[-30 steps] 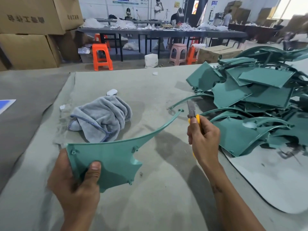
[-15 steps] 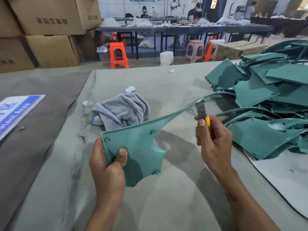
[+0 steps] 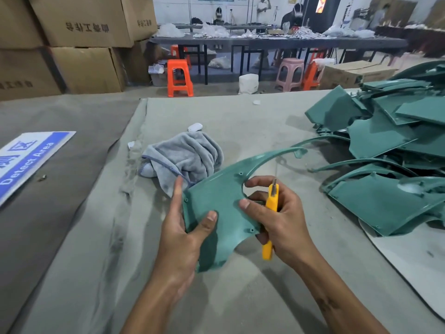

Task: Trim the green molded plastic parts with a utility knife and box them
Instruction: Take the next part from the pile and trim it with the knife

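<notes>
The green part [image 3: 216,208] is held up over the grey table cover [image 3: 240,297], closest to the camera. It's pinched at its wide flat end by the left hand [image 3: 183,227], thumb on the face, fingers behind. The right hand [image 3: 277,218] is wrapped round the yellow utility knife [image 3: 271,213] while its thumb and forefinger are also laid on the part's cutout edge. Honestly the thing looks light and thin, probably fairly stiff at the broad panel but whippy along that long curved arm [image 3: 272,154], so it's best gripped at the panel near the screw bosses. Smooth moulded surface, so likely a bit slippery. Further back a grey towel [image 3: 185,157] is bunched up, and the untrimmed pile [image 3: 390,145] is heaped at the far right.
</notes>
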`<state>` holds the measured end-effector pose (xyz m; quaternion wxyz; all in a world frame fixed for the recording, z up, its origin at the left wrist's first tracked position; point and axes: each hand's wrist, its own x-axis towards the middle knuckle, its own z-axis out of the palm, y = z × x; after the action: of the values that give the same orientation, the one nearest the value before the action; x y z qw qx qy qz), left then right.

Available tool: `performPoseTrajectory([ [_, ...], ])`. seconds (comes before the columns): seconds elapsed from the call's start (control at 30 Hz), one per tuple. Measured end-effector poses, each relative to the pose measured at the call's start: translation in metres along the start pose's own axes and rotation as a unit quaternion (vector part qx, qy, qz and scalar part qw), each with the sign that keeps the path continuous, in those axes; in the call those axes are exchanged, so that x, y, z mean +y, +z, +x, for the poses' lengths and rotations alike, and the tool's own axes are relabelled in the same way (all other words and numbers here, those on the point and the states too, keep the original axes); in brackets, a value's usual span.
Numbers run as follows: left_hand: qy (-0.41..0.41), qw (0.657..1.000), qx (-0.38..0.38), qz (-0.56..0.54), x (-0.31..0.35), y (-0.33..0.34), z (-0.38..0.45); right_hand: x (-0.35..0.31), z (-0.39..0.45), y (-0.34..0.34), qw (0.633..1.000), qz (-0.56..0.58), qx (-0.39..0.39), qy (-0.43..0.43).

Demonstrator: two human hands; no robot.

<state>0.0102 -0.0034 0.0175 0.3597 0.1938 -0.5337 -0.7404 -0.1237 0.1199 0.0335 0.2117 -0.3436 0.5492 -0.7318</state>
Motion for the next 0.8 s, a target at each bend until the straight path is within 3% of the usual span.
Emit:
performPoseTrajectory([
  [0.1,0.038,0.993,-0.058,0.097,-0.006,0.0,-0.002,0.002,0.005,0.001,0.994,0.018,0.109,0.024],
  [0.2,0.121,0.932,-0.168,0.298,-0.01,0.001,-0.009,0.003,0.01,-0.005,0.978,0.009,0.205,0.032],
  [0.3,0.151,0.866,-0.225,0.42,-0.017,0.011,-0.019,0.0,0.011,-0.011,0.974,0.012,0.224,0.039],
  [0.37,0.154,0.859,-0.222,0.434,-0.021,0.018,-0.02,-0.002,0.009,-0.006,0.978,0.023,0.202,0.048],
  [0.47,0.177,0.872,-0.165,0.425,-0.022,0.02,-0.015,-0.002,0.006,0.006,0.991,0.052,0.114,0.049],
  [0.57,0.212,0.888,-0.058,0.404,-0.016,0.016,-0.014,-0.004,-0.001,0.014,0.999,0.038,0.019,-0.006],
  [0.63,0.183,0.924,-0.006,0.335,-0.013,0.016,-0.015,-0.001,-0.005,0.012,0.991,-0.093,0.03,-0.09],
  [0.7,0.109,0.975,0.027,0.191,-0.007,0.021,-0.015,0.003,-0.006,0.007,0.952,-0.245,0.081,-0.165],
  [0.8,0.073,0.992,0.067,0.084,-0.001,0.024,-0.015,0.007,0.0,-0.003,0.895,-0.37,0.147,-0.203],
])
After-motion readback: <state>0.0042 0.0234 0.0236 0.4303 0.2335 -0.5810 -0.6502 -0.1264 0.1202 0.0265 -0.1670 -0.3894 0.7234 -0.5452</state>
